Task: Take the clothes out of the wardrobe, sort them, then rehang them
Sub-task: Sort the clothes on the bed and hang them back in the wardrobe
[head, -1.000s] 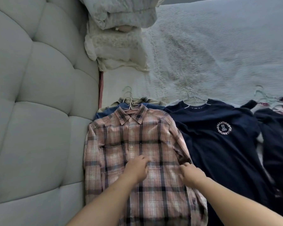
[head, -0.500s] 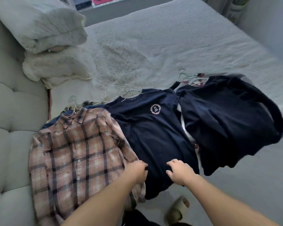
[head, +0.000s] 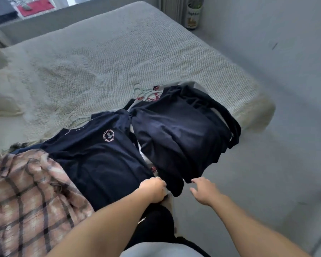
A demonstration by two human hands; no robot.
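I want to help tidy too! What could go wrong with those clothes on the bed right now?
1. The dark top on the right hangs past the bed's edge; it might slide to the floor.
2. The left hand grips cloth at the logo T-shirt's hem, so pulling could drag the garments beneath along.
3. The piles overlap, so the hangers could tangle.

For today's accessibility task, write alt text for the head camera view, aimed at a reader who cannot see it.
A person's left hand grips the hem of a navy logo T-shirt lying on a bed, while the right hand reaches, fingers spread, toward a second dark garment. A pink plaid shirt lies on the left.
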